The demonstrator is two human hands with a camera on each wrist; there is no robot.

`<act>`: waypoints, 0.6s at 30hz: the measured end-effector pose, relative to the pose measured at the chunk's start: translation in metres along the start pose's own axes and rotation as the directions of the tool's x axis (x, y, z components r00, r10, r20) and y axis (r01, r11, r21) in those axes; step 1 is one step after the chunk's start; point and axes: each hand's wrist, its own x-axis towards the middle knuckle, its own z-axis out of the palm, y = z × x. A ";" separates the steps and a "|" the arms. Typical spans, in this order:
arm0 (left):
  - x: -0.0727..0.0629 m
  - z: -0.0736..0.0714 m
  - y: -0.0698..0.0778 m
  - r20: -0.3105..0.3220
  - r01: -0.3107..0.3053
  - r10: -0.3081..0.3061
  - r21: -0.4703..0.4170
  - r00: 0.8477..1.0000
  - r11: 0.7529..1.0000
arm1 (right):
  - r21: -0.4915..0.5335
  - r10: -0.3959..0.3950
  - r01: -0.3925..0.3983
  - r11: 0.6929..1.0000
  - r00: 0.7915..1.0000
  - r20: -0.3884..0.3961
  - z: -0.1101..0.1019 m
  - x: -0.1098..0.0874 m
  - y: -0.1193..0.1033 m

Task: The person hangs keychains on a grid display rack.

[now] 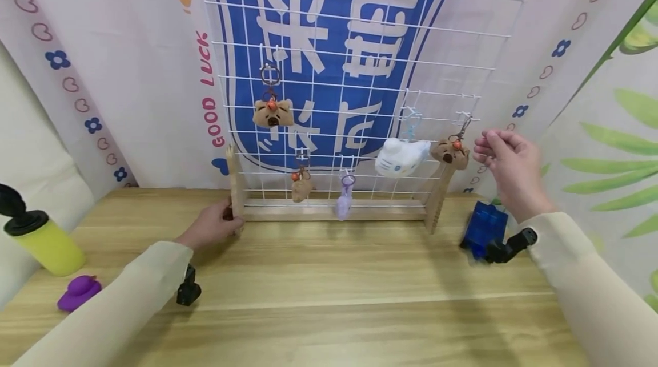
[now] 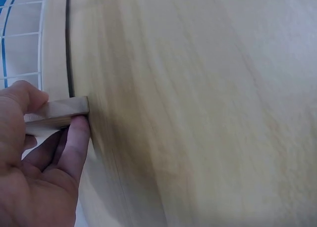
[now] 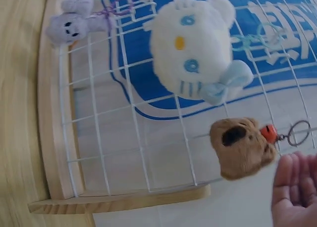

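A white wire grid rack [image 1: 329,76] stands in a wooden base [image 1: 334,214] on the table. Thumb and fingers of my left hand [image 1: 213,223] pinch the base's left end piece [image 2: 62,108]. My right hand [image 1: 509,167], fingers loosely bent and holding nothing, is beside the brown plush keychain [image 1: 450,153] at the grid's right edge. In the right wrist view its fingertips are close to that keychain's metal ring [image 3: 299,133]. To the left of it hang a white plush cat head [image 3: 190,49], a small purple plush [image 1: 344,198] and two more brown plush keychains [image 1: 272,114].
At the right of the table lies a blue translucent object [image 1: 484,227]. A yellow bottle [image 1: 46,244] with its black lid flipped up and a small purple hat-shaped thing [image 1: 79,293] are on the left. Printed curtains hang behind the rack.
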 end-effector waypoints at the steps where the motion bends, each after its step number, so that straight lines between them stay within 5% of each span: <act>1: -0.001 0.000 0.000 -0.002 -0.003 0.003 0.006 1.000 1.000 | -0.014 -0.036 0.036 0.999 0.999 -0.014 0.002 -0.002 0.002; 7: -0.002 -0.003 0.002 -0.002 -0.016 0.016 0.027 1.000 1.000 | -0.149 -0.283 0.266 0.952 0.954 -0.101 0.020 -0.016 0.005; 11: -0.005 -0.006 0.002 -0.001 -0.024 0.024 0.047 1.000 0.999 | -0.256 -0.430 0.410 0.875 0.903 -0.023 0.034 -0.030 0.007; 14: -0.007 -0.007 0.002 0.007 -0.039 0.038 0.064 0.999 0.997 | -0.304 -0.522 0.530 0.792 0.845 0.113 0.041 -0.042 0.011; 18: -0.014 -0.011 0.009 -0.003 -0.053 0.054 0.194 0.999 0.980 | -0.346 -0.608 0.684 0.642 0.729 0.314 0.044 -0.058 0.020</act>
